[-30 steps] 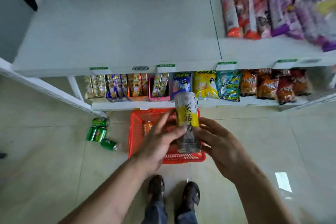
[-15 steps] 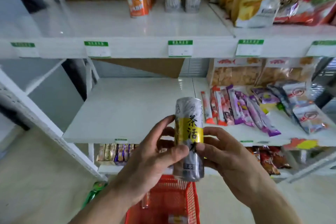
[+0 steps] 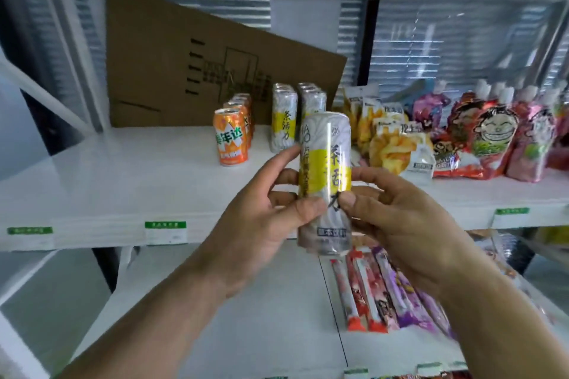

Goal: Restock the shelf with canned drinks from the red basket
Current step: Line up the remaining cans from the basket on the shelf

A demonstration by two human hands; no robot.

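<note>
A: Where's the can, and how does it sit?
B: The tall silver-and-yellow can (image 3: 324, 183) stands upright, long axis vertical, top up, held in front of the white shelf (image 3: 123, 181).
A: Who grips it?
B: Both: the left hand (image 3: 261, 224) and the right hand (image 3: 397, 224) are closed around its middle, thumbs on the near side.
A: Beyond it?
B: Matching silver cans (image 3: 284, 120) in rows, orange cans (image 3: 231, 137) to their left, snack bags (image 3: 397, 144) to the right.

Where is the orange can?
The orange can stands on the upper shelf, left of the silver-and-yellow cans and in front of the cardboard sheet.
</note>
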